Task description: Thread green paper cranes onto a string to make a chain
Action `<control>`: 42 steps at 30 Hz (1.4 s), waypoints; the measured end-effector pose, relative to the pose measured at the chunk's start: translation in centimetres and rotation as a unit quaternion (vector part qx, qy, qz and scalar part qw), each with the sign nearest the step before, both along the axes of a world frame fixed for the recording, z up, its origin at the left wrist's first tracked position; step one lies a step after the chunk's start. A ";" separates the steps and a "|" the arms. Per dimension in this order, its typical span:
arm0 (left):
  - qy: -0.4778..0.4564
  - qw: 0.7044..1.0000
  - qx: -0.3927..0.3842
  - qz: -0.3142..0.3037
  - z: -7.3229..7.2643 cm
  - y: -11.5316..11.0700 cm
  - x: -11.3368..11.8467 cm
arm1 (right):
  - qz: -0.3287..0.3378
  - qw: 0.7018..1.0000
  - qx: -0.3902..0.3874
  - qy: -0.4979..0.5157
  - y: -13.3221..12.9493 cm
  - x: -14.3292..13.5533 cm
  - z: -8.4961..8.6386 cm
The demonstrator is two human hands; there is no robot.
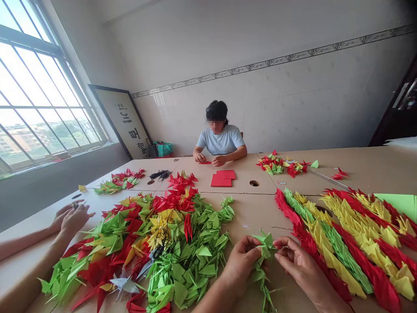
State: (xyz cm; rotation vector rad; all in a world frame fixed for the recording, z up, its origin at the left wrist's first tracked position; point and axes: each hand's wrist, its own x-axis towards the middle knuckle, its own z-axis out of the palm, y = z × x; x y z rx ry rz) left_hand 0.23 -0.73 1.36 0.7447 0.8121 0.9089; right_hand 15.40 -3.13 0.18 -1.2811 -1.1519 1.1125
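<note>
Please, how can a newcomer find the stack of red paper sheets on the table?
On the wide table, look across to the far edge, where a person in a light blue T-shirt sits. In front of this person's hands lies the stack of red sheets. Its sheets are flat rectangles, while the red pieces in the nearby heap are folded and pointed.

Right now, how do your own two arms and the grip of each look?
My left grip and right grip are bare human hands, without gloves; no watch or bracelet shows at either wrist. The left forearm and right forearm have no sleeve where they show. I can see no marking.
</note>
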 end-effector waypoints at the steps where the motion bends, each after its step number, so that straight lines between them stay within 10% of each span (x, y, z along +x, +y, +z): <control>1: 0.000 1.000 0.008 0.004 -0.1 0.0 0.0 | 0.027 0.999 0.009 -0.015 -0.1 -0.2 0.1; 7: 0.012 0.999 0.043 0.000 -0.3 -0.1 -0.2 | 0.083 0.984 0.074 -0.141 -0.2 -0.5 -0.3; 30: -0.087 0.996 0.001 0.014 0.6 0.1 -0.6 | -0.101 0.982 0.050 -0.149 1.2 2.0 -1.7; 42: -0.088 0.995 0.040 0.005 -0.2 0.0 0.0 | -0.046 0.987 0.108 -0.110 0.9 0.2 -1.0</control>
